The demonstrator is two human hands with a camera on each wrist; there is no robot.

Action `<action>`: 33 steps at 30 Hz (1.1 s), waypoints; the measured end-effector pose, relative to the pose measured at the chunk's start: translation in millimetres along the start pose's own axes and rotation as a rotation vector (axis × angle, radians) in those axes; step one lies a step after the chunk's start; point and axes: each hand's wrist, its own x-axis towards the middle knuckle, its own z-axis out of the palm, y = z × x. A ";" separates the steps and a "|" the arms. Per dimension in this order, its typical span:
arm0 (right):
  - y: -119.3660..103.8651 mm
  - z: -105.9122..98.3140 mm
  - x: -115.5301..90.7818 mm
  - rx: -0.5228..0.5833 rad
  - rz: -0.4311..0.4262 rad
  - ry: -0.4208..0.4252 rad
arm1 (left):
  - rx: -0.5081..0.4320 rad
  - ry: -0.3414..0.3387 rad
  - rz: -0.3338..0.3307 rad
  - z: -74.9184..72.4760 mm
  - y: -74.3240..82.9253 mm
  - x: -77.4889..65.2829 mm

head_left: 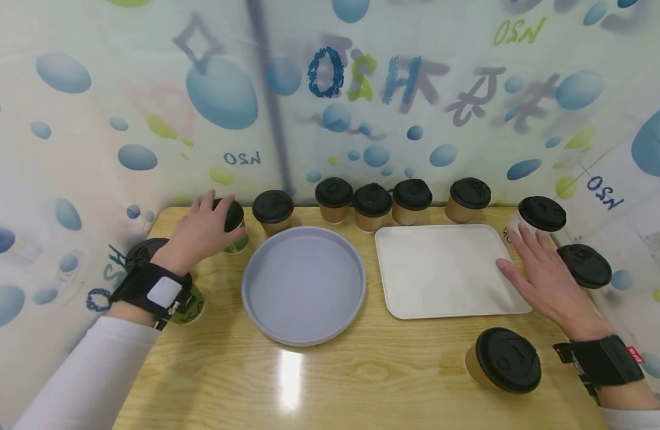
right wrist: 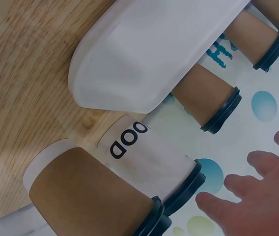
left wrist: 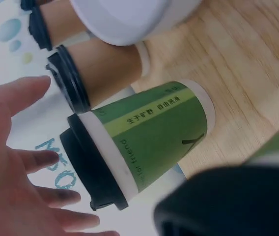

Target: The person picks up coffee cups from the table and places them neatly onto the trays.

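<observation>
Brown cups (head_left: pixel 504 361) 7 | green cups (left wrist: pixel 154 135) 2 | white cup (right wrist: pixel 147 155) 1 | trays (head_left: pixel 303 286) 2 | left fingers (left wrist: pixel 58 195), right fingers (right wrist: pixel 242 186) wide

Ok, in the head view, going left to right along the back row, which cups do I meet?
Black-lidded green paper cup, black-lidded brown paper cup, second brown cup, third brown cup, fourth brown cup, fifth brown cup, black-lidded white paper cup.

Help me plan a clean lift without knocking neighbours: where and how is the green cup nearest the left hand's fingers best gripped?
I'd probably grip the green cup round its upper body, below the black lid, coming from its left: it stands upright and narrows toward the base, while the round plate and a brown cup crowd its right.
</observation>
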 end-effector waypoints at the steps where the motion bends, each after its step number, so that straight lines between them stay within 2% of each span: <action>1: 0.2 0.3 -0.5 0.003 -0.001 -0.001 | -0.007 -0.010 -0.013 1.2 -0.3 1.1; 5: 0.9 1.8 -2.9 0.013 0.001 0.001 | -0.041 -0.024 -0.062 3.3 -1.1 9.4; 10: 1.9 3.7 -6.3 0.022 -0.004 0.005 | -0.078 -0.042 -0.091 3.8 -2.7 20.8; 18: 3.5 2.7 -7.3 0.020 -0.005 0.011 | -0.082 -0.022 -0.047 2.8 -7.1 25.4; 26: -8.3 -9.1 -6.8 0.011 0.003 0.030 | -0.101 0.081 -0.003 -5.5 3.8 14.1; 33: -38.3 -30.2 -9.6 0.015 -0.006 0.097 | -0.123 0.181 0.018 -16.0 17.3 -4.4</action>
